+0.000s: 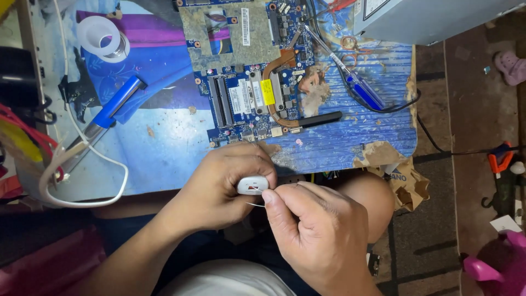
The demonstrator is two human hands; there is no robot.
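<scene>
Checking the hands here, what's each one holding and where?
The left hand wraps a small white oval case by its body; the right hand pinches a thin white strand at its end.

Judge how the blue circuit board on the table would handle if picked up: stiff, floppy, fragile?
The circuit board looks flat and rigid, so probably stiff. Its exposed chips and copper pipe suggest fragility. It likely won't roll.

Bright, even light over the bench, dim at the margins

The blue table (164, 142) is sharply in focus with faint glare on the white tape roll (101, 37); the floor (476, 109) and lower left corner fall into shadow, edges slightly bowed.
</scene>
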